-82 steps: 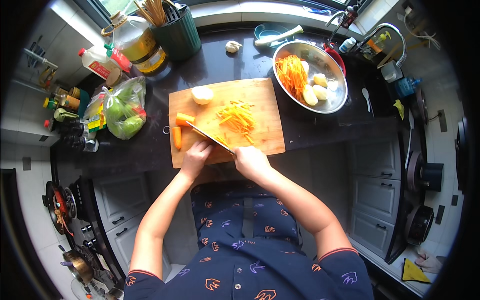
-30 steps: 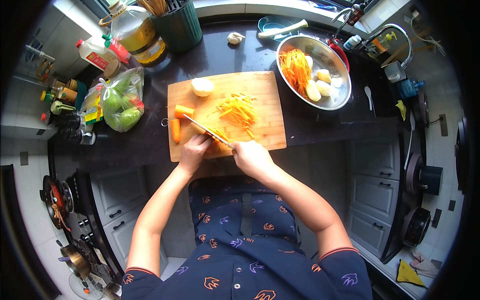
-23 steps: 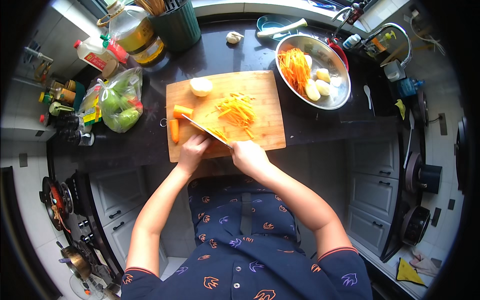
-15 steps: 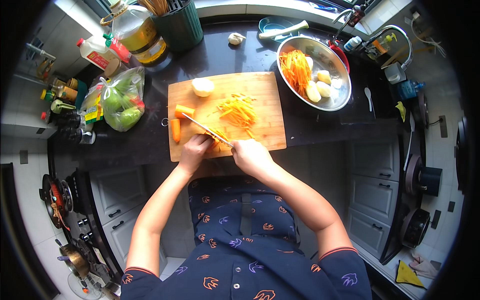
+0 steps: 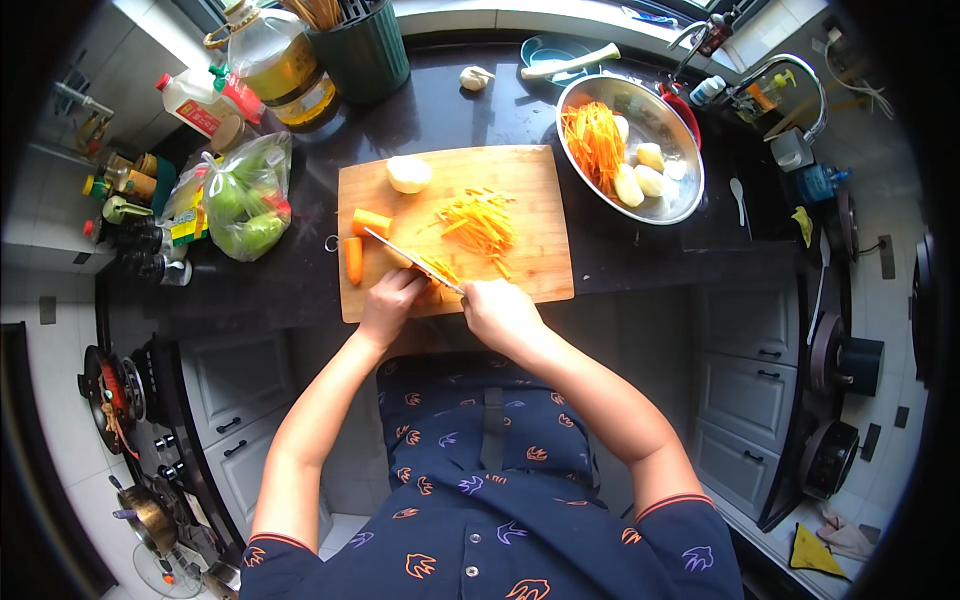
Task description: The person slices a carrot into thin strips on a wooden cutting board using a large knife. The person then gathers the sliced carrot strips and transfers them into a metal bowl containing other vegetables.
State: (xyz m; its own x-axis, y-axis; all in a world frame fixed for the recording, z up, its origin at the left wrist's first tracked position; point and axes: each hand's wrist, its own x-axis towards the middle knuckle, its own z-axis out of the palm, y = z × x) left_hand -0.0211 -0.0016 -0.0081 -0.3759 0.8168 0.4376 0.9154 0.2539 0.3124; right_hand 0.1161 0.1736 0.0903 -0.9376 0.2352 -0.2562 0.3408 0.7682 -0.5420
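Observation:
My right hand point(image 5: 500, 310) grips a kitchen knife point(image 5: 412, 259), whose blade slants across the wooden cutting board point(image 5: 545, 225) toward the far left. Close beside the blade, near the board's front edge, the bent fingers of my left hand point(image 5: 393, 300) press on a piece of carrot point(image 5: 430, 295), mostly hidden by hand and knife. A pile of carrot shreds point(image 5: 475, 222) lies in the middle of the board. Two carrot chunks, one upright along the edge point(image 5: 353, 261) and one behind it point(image 5: 372, 221), rest at the left. A peeled potato point(image 5: 409, 175) sits at the far left of the board.
Right of the board stands a steel bowl point(image 5: 690, 205) with carrot shreds and several peeled potatoes. Behind are a garlic bulb point(image 5: 476, 78) and a pale-handled tool point(image 5: 570, 62). A bag of green vegetables point(image 5: 245, 205), an oil jug point(image 5: 275, 70) and bottles crowd the left.
Both hands and the knife stay almost in place over the carrot. The whole view has shifted very slightly; nothing was taken up or let go.

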